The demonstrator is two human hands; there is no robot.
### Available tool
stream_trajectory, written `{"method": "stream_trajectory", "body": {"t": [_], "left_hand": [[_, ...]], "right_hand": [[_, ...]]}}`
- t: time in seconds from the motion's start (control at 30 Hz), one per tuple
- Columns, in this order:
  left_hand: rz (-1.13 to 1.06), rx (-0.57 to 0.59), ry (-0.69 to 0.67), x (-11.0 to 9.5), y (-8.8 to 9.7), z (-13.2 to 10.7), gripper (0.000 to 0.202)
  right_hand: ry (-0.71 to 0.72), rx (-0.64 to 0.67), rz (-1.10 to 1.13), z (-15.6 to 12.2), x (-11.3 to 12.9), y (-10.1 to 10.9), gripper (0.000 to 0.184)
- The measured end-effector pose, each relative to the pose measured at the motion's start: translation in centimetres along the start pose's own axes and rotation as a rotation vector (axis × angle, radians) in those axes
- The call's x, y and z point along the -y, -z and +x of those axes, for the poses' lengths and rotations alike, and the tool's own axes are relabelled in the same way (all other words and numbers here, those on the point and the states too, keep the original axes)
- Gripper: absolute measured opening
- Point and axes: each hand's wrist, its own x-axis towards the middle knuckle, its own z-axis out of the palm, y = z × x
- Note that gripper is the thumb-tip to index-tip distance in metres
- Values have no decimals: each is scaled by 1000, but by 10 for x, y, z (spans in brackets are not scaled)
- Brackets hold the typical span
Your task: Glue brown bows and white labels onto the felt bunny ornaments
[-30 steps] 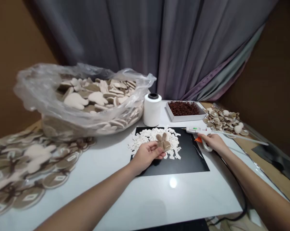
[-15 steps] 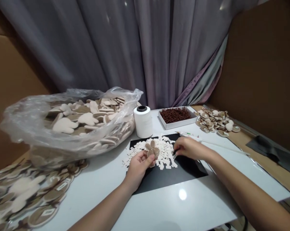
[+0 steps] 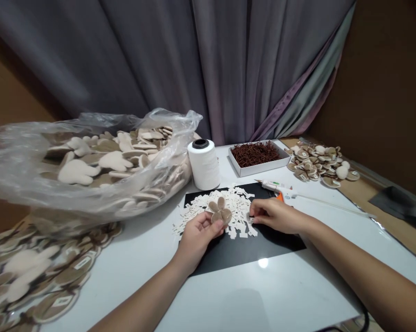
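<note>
The left hand (image 3: 198,240) is curled closed on a felt bunny piece (image 3: 220,212), ears pointing away, above the paper tags (image 3: 240,203) on the black mat (image 3: 263,251); the right hand (image 3: 277,216), nearer the tags' right edge, has its fingertips pinched together, any hold on a tag undeterminable.

Left hand (image 3: 198,242), right hand (image 3: 277,216), bare forearms (image 3: 353,263)

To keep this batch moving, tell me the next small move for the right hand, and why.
Probably pinch up one of the white paper labels with the right hand: its fingertips sit right at that pile, while the left hand already holds the tan felt piece ready above it.
</note>
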Motion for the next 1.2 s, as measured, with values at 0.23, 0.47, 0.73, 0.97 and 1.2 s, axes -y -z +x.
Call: {"method": "stream_trajectory", "body": {"t": [0.23, 0.47, 0.73, 0.97, 1.2], "left_hand": [[23, 60, 105, -5, -12, -12, 33], [93, 111, 112, -4, -14, -13, 33], [83, 148, 92, -2, -13, -14, 30], [32, 143, 95, -2, -14, -15, 32], [-6, 165, 68, -1, -17, -16, 30]], "right_hand": [[-72, -50, 647, -5, 26, -15, 21], [-66, -88, 741, -6, 25, -27, 31], [-48, -211, 414, -5, 24, -28, 31], [-200, -59, 777, -3, 26, -21, 35], [-292, 16, 832, 4, 28, -42, 34]]}}
